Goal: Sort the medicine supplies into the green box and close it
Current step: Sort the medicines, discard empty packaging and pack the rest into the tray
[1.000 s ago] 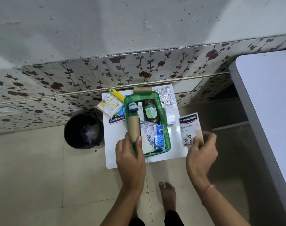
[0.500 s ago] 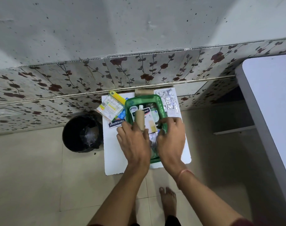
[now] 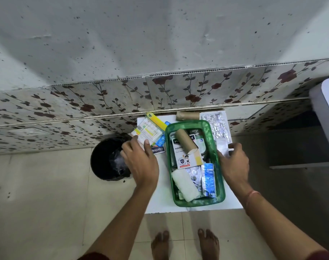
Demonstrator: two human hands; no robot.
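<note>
The green box [image 3: 221, 198] stands open on the white bench [image 3: 160, 184], its long axis running from the person toward the wall. It is translucent plastic with rounded corners. No lid can be made out.

Contents, near end to far end:
- a white gauze roll [image 3: 185, 186], soft and fibrous, lying at a slant;
- blister strips [image 3: 207, 180], blue and silver foil;
- a plaster packet [image 3: 186, 156], flat printed card;
- a brown cardboard tube [image 3: 186, 142] resting on the packet, tilted.

Left hand [image 3: 141, 162]: it lies just left of the box, fingers curled. Thumb and fingers touch the near edge of a printed card pack [image 3: 147, 131] that lies at a slant and overhangs the bench's left edge. Whether it is gripped or only touched cannot be told.

Right hand [image 3: 234, 162]: it lies just right of the box, loosely curled over a small white leaflet [image 3: 222, 145]. A grip is not confirmed.

Remaining supplies lie on both sides of the box: a yellow pack [image 3: 157, 120], a blue blister strip [image 3: 160, 140] and a second plaster packet [image 3: 158, 150] on the left, nearest the left hand; a silver foil strip [image 3: 219, 126], crinkled and reflective, on the right, beyond the right hand. A second tube [image 3: 188, 115] lies crosswise behind the box.

Judgement: each hand serves its own side; each item moves inward to the box.
</note>
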